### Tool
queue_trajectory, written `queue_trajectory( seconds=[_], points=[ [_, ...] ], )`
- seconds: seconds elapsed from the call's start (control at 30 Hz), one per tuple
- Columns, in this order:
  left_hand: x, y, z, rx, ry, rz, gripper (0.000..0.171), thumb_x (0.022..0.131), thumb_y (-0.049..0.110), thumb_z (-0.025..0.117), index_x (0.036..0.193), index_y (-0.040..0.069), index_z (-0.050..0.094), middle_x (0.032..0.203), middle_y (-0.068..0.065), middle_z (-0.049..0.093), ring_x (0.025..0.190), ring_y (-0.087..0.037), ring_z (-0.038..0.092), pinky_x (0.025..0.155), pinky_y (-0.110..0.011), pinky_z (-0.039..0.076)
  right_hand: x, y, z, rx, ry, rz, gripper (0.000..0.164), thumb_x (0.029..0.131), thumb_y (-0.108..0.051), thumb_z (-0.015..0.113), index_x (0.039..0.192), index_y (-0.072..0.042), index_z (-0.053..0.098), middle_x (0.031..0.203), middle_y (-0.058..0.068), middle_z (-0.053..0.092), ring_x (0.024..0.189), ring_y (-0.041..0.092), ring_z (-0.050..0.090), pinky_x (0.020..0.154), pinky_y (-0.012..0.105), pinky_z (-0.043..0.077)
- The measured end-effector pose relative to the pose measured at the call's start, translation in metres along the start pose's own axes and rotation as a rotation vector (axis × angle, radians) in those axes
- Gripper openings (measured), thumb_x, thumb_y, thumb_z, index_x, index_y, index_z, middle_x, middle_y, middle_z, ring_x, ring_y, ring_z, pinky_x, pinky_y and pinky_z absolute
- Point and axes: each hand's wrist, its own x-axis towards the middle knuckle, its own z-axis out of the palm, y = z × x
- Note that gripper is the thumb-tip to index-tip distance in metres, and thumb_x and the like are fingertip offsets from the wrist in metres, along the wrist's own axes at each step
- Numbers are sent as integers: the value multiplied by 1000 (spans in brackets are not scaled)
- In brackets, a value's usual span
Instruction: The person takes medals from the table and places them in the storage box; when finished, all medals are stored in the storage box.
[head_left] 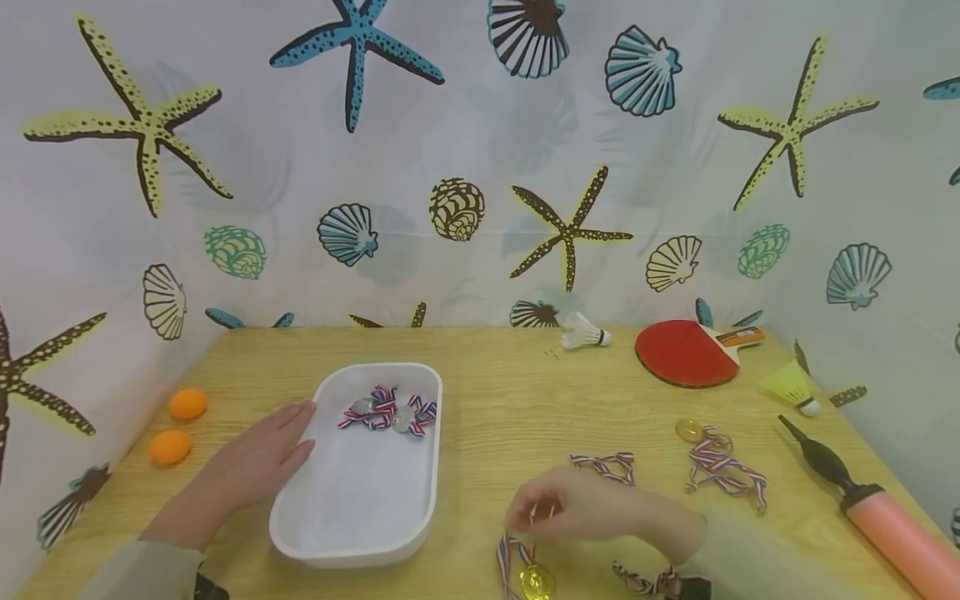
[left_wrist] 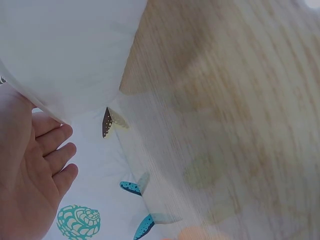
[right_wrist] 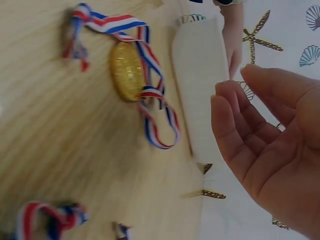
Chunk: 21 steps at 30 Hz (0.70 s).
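Note:
My left hand (head_left: 258, 454) rests against the left side of a white tray (head_left: 352, 550), its fingers fairly straight. The left wrist view shows the fingers (left_wrist: 59, 157) beside the tray's wall (left_wrist: 75, 60). Inside the tray lie two silver-coloured medals (head_left: 405, 418) with striped ribbons. My right hand (head_left: 573, 504) hovers over a gold medal (head_left: 537, 581) on the table, to the right of the tray. From the right wrist, the hand (right_wrist: 272, 135) appears loosely curled with nothing in it, apart from the gold medal (right_wrist: 127, 71) and its red, white and blue ribbon.
More striped ribbons (head_left: 606, 467) lie around the right hand, and another gold medal (head_left: 690, 430) sits farther right. Two orange balls (head_left: 171, 447) are at the left. Toward the right are a shuttlecock (head_left: 585, 332), a red paddle (head_left: 686, 354), a yellow shuttlecock (head_left: 791, 387) and a pump (head_left: 892, 533).

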Motion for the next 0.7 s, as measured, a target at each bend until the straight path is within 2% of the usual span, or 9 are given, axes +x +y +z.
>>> queue_trajectory(
  seconds=[0.1, 0.2, 0.33, 0.47, 0.7],
  points=[
    [0, 0, 0, 0, -3, -5, 58, 94, 26, 48, 137, -9, 33, 139, -29, 32, 126, -46, 30, 100, -59, 25, -11, 17, 7, -70, -69, -82, 16, 86, 0, 60, 100, -3, 66, 93, 5, 66, 80, 0, 57, 69, 21, 52],
    [1, 0, 1, 2, -2, -5, 57, 94, 26, 48, 138, -8, 33, 139, -29, 32, 126, -46, 29, 100, -59, 25, -16, 30, 13, -163, -90, -109, 22, 82, 3, 61, 101, -5, 66, 91, 0, 65, 79, -2, 54, 69, 18, 50],
    [0, -1, 1, 2, 7, 6, 57, 95, 26, 48, 137, -9, 34, 139, -29, 33, 125, -46, 31, 100, -58, 26, -18, 37, 19, -277, -84, -60, 30, 75, 3, 66, 103, -10, 67, 86, -12, 59, 76, -4, 49, 69, 16, 48],
    [0, -1, 1, 2, 7, 11, 57, 95, 26, 48, 137, -9, 34, 139, -28, 33, 125, -46, 30, 100, -58, 26, -17, 40, 23, -359, -83, -27, 39, 70, 4, 67, 106, -11, 67, 89, -16, 58, 76, -4, 48, 70, 15, 46],
    [0, -2, 2, 3, 4, 6, 57, 95, 27, 48, 138, -9, 33, 139, -29, 32, 126, -46, 30, 100, -58, 25, -14, 42, 26, -401, -92, -3, 39, 70, 3, 67, 105, -16, 65, 70, -17, 48, 61, -4, 41, 54, 13, 43]
  ],
)
